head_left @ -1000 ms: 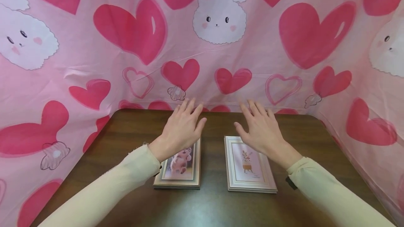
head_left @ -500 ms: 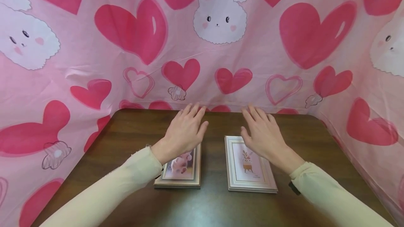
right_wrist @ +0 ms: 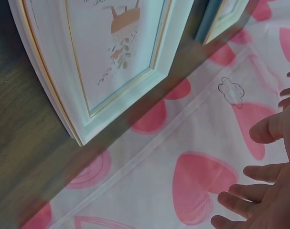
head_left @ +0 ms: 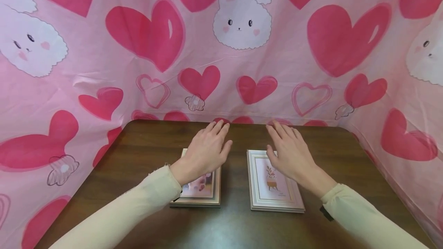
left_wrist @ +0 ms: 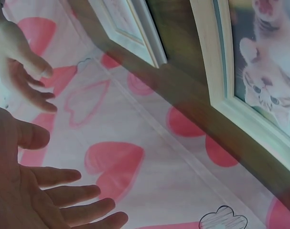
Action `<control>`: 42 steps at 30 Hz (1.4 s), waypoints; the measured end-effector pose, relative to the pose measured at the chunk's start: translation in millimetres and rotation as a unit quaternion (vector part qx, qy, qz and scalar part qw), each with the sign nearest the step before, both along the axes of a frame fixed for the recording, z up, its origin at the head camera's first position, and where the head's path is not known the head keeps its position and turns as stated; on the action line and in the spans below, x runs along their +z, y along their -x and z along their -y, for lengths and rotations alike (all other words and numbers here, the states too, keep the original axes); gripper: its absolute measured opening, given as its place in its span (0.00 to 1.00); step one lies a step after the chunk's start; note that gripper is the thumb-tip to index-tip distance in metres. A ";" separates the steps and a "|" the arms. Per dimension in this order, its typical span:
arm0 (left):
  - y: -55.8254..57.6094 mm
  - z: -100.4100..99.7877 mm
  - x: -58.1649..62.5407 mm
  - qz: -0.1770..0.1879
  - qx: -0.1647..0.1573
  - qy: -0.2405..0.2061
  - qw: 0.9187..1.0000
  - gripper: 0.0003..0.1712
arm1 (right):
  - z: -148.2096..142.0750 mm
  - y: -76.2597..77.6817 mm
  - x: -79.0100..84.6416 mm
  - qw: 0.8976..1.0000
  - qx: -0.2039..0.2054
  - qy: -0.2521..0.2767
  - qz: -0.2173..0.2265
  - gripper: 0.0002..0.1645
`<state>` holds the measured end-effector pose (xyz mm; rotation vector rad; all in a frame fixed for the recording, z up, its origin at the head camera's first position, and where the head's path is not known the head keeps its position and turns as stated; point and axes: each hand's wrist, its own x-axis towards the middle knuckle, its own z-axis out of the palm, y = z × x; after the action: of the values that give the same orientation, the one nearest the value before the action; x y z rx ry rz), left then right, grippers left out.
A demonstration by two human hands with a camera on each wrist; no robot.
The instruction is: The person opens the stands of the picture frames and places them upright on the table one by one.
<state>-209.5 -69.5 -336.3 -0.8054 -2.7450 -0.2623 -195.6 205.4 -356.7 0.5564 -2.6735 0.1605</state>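
Observation:
My left hand (head_left: 205, 149) hovers above a pale picture frame (head_left: 217, 193), covering much of it. The kitten picture (left_wrist: 269, 71) in that frame shows in the left wrist view. The frame looks stacked, a smaller one on a larger one. On the right, my right hand (head_left: 294, 153) is held over the upper right part of a white picture frame (head_left: 256, 191) with a thin gold inner line and a potted-plant print (right_wrist: 121, 43). Its edge shows more than one layer. Both hands have their fingers extended, palms down, and hold nothing.
Both frames lie side by side on a dark brown wooden table (head_left: 235, 218), with a strip of bare wood between them. A pink cloth (head_left: 225, 57) with hearts and rabbits hangs behind the table and along both sides.
Both hands have drifted slightly lower and to the right in the head view, their fingertips dropping toward the table's far edge. The picture frames have stayed in place.

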 end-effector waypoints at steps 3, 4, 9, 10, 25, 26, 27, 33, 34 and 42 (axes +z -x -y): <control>-0.8 -2.0 -2.7 -0.001 -0.001 0.009 1.000 0.35 | 0.2 -2.0 -2.1 1.000 0.000 0.003 0.008 0.39; -1.0 -2.6 -3.4 -0.003 0.000 0.011 1.000 0.35 | 0.2 -2.5 -2.9 1.000 0.001 0.006 0.010 0.39; -1.9 -5.1 -6.6 -0.008 -0.002 0.010 1.000 0.35 | -2.8 -4.5 -6.4 1.000 0.010 0.012 0.011 0.37; -2.0 -5.6 -7.3 -0.007 -0.004 0.009 1.000 0.35 | -3.9 -4.9 -7.1 1.000 0.010 0.012 0.011 0.37; -4.9 -15.3 -19.5 0.015 -0.013 0.003 1.000 0.33 | -17.4 -15.9 -15.3 0.999 0.008 0.012 0.034 0.36; -5.1 -15.7 -20.0 0.017 -0.014 0.004 1.000 0.33 | -18.1 -16.2 -16.2 0.999 0.009 0.015 0.034 0.35; -5.4 -16.1 -20.4 0.020 -0.015 0.005 1.000 0.33 | -18.9 -16.4 -17.2 0.999 0.010 0.017 0.034 0.35; -5.6 -21.1 -25.4 0.030 -0.034 0.002 0.999 0.33 | -26.3 -18.6 -22.8 0.999 0.010 0.019 0.035 0.31; -5.4 -22.3 -26.7 0.032 -0.036 0.003 0.999 0.33 | -27.7 -19.1 -23.5 0.999 0.008 0.018 0.036 0.31; -7.3 -30.0 -37.7 0.071 -0.040 0.010 0.997 0.34 | -38.8 -21.8 -29.2 0.998 -0.004 0.017 0.066 0.28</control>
<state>-202.2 -39.5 -374.1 -0.9362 -2.8547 -0.3210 -173.9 244.2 -385.9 0.5413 -2.7939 0.2474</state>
